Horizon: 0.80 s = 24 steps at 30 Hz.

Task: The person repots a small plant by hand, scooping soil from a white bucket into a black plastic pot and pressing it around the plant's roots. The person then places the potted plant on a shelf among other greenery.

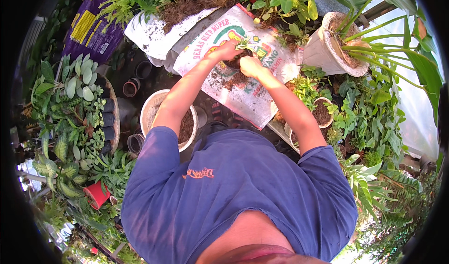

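Note:
Both my hands meet over a small dark pot (237, 58) of soil that stands on a white printed sack (243, 96) spread flat. My left hand (228, 50) grips the pot's left rim and steadies a small green seedling (244, 42) in it. On the right side of the pot, my right hand (251, 66) presses into the soil with curled fingers. Loose dark soil (236, 80) is scattered on the sack just below the pot.
A white bucket of soil (152, 106) stands under my left arm. A large white pot (322, 53) with a long-leaved plant is at upper right, and small potted plants (322, 112) sit by my right elbow. Empty dark pots (131, 87), a red pot (97, 194) and leafy plants crowd the left.

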Motion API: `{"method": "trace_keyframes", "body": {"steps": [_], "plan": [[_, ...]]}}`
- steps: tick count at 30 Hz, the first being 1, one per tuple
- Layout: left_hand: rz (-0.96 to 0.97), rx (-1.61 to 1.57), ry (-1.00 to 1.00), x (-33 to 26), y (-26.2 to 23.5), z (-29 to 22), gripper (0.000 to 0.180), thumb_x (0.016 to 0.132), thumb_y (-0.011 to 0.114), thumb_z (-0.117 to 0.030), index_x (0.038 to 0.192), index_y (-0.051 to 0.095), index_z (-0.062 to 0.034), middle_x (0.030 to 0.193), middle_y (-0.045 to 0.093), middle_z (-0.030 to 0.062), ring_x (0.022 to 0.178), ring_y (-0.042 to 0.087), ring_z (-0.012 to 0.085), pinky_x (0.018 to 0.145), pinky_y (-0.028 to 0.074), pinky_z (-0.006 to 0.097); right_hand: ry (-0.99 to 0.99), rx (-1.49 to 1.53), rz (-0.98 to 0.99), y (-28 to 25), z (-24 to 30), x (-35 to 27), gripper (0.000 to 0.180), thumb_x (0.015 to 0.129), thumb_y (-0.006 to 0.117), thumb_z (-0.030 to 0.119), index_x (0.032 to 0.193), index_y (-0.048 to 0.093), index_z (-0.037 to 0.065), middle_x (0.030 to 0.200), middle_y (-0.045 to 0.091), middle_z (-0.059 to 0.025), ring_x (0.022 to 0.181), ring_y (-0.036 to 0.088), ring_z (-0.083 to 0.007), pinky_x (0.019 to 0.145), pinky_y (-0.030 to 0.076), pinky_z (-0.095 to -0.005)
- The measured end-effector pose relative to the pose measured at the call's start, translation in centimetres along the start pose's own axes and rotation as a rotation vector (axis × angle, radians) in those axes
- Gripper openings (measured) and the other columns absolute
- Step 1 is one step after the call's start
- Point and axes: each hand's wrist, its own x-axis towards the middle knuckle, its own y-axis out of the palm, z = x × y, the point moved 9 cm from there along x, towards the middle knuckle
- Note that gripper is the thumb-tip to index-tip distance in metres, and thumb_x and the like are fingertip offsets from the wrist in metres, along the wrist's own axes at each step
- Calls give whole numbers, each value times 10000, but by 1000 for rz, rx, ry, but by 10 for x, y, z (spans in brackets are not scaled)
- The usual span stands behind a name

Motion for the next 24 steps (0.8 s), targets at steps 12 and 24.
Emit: {"method": "trace_keyframes", "body": {"steps": [12,24], "plan": [[9,-2,105,13,9,7,315,801,636,-237,1052,638,-47,951,665,220,872,648,352,794,490,420,180,458,-177,13,17,13,233,806,539,134,952,686,27,928,658,-243,929,638,-391,800,504,-446],[13,13,241,1,16,13,359,819,629,-223,1132,609,-49,1038,617,231,1003,587,392,883,463,455,-125,1135,214,171,253,-18,466,769,666,128,1213,564,36,1187,585,-172,1122,560,-253,927,444,-362]]}}
